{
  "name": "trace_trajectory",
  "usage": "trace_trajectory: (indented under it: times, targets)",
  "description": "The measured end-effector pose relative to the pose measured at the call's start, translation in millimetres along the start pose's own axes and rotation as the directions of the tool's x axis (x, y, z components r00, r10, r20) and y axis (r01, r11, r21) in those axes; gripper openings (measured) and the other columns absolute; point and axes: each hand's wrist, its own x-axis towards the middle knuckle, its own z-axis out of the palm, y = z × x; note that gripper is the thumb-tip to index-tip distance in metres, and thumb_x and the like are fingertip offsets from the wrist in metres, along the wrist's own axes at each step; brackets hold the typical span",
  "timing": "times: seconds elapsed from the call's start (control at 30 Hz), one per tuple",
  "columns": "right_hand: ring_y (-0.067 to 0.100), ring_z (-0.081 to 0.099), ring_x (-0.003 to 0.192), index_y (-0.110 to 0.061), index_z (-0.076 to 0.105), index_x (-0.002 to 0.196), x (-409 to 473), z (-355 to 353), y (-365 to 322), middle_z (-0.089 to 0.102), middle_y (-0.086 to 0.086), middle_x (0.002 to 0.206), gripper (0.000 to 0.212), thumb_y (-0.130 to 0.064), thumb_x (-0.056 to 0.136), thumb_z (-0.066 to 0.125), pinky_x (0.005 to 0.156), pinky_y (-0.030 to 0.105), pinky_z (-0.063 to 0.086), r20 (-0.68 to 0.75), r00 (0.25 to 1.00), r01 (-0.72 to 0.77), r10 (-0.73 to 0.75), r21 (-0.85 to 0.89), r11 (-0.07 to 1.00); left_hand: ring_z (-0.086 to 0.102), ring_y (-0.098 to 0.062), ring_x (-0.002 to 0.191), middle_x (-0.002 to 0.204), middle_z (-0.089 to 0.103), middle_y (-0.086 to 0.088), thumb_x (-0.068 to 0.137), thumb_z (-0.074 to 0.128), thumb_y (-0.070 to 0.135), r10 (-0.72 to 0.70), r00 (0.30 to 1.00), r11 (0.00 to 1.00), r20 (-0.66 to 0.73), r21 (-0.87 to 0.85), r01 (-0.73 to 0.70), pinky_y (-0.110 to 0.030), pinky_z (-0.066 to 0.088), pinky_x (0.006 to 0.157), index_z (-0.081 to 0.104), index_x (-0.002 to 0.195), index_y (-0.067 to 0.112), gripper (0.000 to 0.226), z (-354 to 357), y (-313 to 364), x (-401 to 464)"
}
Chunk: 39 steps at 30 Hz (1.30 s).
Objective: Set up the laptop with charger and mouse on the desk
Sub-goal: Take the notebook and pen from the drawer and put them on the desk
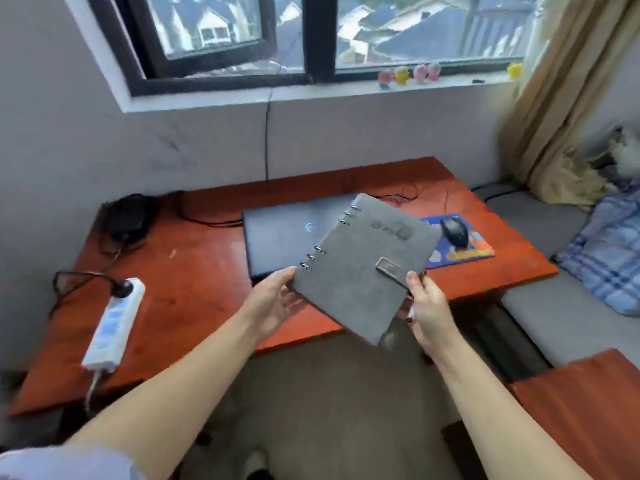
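Red-brown worktop [194, 271] under a window — closed laptop [277, 237] mid-worktop, mouse [454, 231] on a mat toward the right edge, charger brick [126, 216] at the far-left corner. Left grip [273, 303] and right grip [427, 306] both clamp a grey ring-bound notebook [363, 268], tilted, above the near edge.

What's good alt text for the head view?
Both hands, left hand and right hand, hold a grey ring-bound notebook above a closed laptop on a red desk; mouse on mousepad, power strip left.
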Motion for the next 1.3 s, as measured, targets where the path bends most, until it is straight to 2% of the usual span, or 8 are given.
trace_trajectory:
  times: [0.17, 0.33, 0.5, 0.63, 0.83, 1.0, 1.13, 1.3]
  targets:
    - [0.021, 0.055, 0.067, -0.013, 0.054, 0.103, 36.1, 120.4, 20.6, 0.06, 0.007, 0.087, 0.017, -0.019, 0.099, 0.039, 0.057, 0.03, 0.041, 0.245, 0.962, -0.068, 0.122, -0.218, 0.974, 0.059, -0.009, 0.068, 0.086, 0.065, 0.002, 0.094, 0.049, 0.026, 0.095, 0.977, 0.951, -0.192, 0.307, -0.032, -0.021, 0.046, 0.062, 0.065, 0.095, 0.019, 0.018, -102.3, 56.5, -8.6]
    - [0.012, 0.056, 0.065, -0.015, 0.06, 0.084, 57.0, 224.7, 66.2, 0.062, 0.004, 0.082, 0.018, -0.016, 0.096, 0.046, 0.053, 0.023, 0.045, 0.282, 0.953, 0.037, 0.108, -0.465, 0.885, 0.057, -0.017, 0.072, 0.089, 0.063, -0.005, 0.091, 0.048, 0.003, 0.103, 0.941, 0.911, -0.322, 0.41, 0.04, -0.023, 0.042, 0.06, 0.058, 0.102, 0.018, 0.021, -184.9, 63.1, 0.3]
    - [0.026, 0.063, 0.1, -0.008, 0.058, 0.117, 75.5, 280.6, 118.3, 0.066, 0.012, 0.112, 0.031, -0.004, 0.087, 0.051, 0.091, 0.037, 0.051, 0.27, 0.951, 0.069, 0.154, -0.667, 0.742, 0.054, -0.017, 0.066, 0.09, 0.059, -0.013, 0.087, 0.048, -0.003, 0.105, 0.879, 0.893, -0.465, 0.434, 0.123, -0.025, 0.045, 0.053, 0.051, 0.119, 0.0, 0.032, -244.7, 48.4, 21.3]
    - [0.034, 0.056, 0.109, -0.016, 0.049, 0.127, 87.8, 300.0, 151.2, 0.057, 0.019, 0.118, 0.043, -0.006, 0.085, 0.049, 0.098, 0.036, 0.044, 0.262, 0.946, 0.11, 0.192, -0.816, 0.568, 0.055, -0.018, 0.066, 0.093, 0.061, -0.015, 0.087, 0.049, 0.002, 0.077, 0.84, 0.875, -0.538, 0.44, 0.202, -0.024, 0.046, 0.052, 0.046, 0.126, 0.006, 0.039, -272.1, 34.7, 41.8]
    - [0.042, 0.06, 0.089, -0.015, 0.035, 0.141, 98.4, 298.4, 172.2, 0.043, 0.012, 0.105, 0.054, -0.005, 0.089, 0.044, 0.083, 0.049, 0.052, 0.291, 0.932, 0.179, 0.218, -0.889, 0.421, 0.066, -0.031, 0.086, 0.111, 0.065, -0.018, 0.087, 0.051, 0.01, 0.075, 0.815, 0.785, -0.575, 0.537, 0.307, -0.043, 0.056, 0.083, 0.045, 0.131, 0.008, 0.044, -281.4, 28.8, 65.2]
    - [0.037, 0.044, 0.121, -0.009, 0.025, 0.145, 113.5, 293.5, 177.5, 0.041, 0.021, 0.134, 0.057, -0.009, 0.091, 0.043, 0.102, 0.038, 0.039, 0.299, 0.918, 0.239, 0.261, -0.942, 0.238, 0.06, -0.037, 0.105, 0.119, 0.059, -0.019, 0.086, 0.051, 0.019, 0.084, 0.796, 0.639, -0.599, 0.646, 0.418, -0.044, 0.05, 0.091, 0.047, 0.128, 0.009, 0.044, -275.2, 30.4, 71.6]
    - [0.036, 0.04, 0.124, -0.01, 0.023, 0.145, 116.9, 296.2, 168.9, 0.038, 0.019, 0.138, 0.057, -0.009, 0.09, 0.04, 0.101, 0.039, 0.04, 0.34, 0.876, 0.33, 0.341, -0.94, 0.091, 0.047, -0.033, 0.117, 0.125, 0.043, -0.015, 0.087, 0.052, 0.027, 0.087, 0.778, 0.493, -0.623, 0.705, 0.51, -0.037, 0.042, 0.094, 0.045, 0.125, 0.012, 0.042, -271.7, 32.1, 71.7]
    - [0.035, 0.051, 0.108, -0.018, 0.021, 0.147, 111.4, 310.3, 141.8, 0.052, 0.019, 0.124, 0.054, -0.013, 0.094, 0.033, 0.081, 0.039, 0.046, 0.42, 0.896, 0.423, 0.145, -0.906, 0.018, 0.051, -0.031, 0.109, 0.125, 0.043, -0.016, 0.086, 0.056, 0.026, 0.077, 0.807, 0.552, -0.585, 0.699, 0.454, -0.033, 0.048, 0.091, 0.043, 0.131, 0.011, 0.049, -275.8, 31.5, 71.0]
